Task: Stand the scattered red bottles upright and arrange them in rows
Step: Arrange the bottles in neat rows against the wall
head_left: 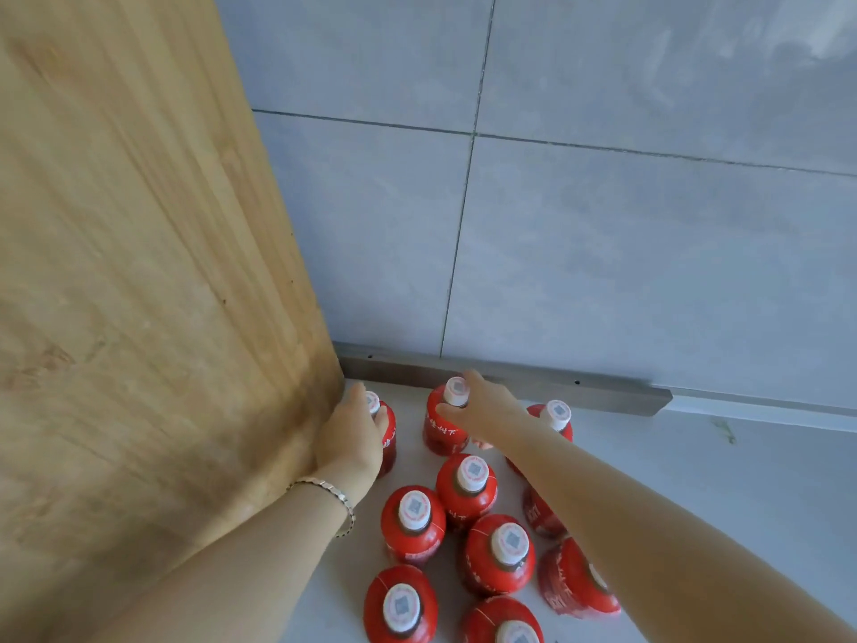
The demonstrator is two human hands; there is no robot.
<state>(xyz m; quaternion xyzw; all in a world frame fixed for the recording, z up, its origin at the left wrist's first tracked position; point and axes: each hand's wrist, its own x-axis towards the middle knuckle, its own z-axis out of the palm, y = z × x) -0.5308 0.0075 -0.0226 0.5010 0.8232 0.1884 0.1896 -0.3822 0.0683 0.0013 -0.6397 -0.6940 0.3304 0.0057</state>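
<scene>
Ten bottles, roughly: that's my count of the red bottles, all standing upright on the pale floor [723,484] in the near middle, white caps up
Left hand [352,438]: wrapped around the far-left bottle [388,438], fingers curled over its shoulder just under the cap, so it's gripping that one
Far-left bottle: sits right beside the wooden panel [139,271], hand squeezed in between the two
Bracelet [331,496]: thin metal chain on the left wrist
Right hand [487,410]: reaching across from the right, closed on the far-middle bottle [440,429], thumb on the front of it and fingers round behind the cap
Far-right bottle [556,417]: just past the right hand, partly hidden by the forearm, near the wall
Far row: those three bottles line up left to right along the baseboard [510,378], with gaps between them
Middle cluster: one bottle [468,484] sits just near of the far-middle one, two more [412,522] and [503,552] are packed close in front of it, almost touching
Right side: two bottles [540,512] and [575,582] are mostly covered by the right arm, can't tell much about them
Nearest edge: two bottles [401,605] and [505,624] at the bottom, the right one cut off by the frame
Wall [603,225]: grey tiles with thin grout lines, behind everything
</scene>
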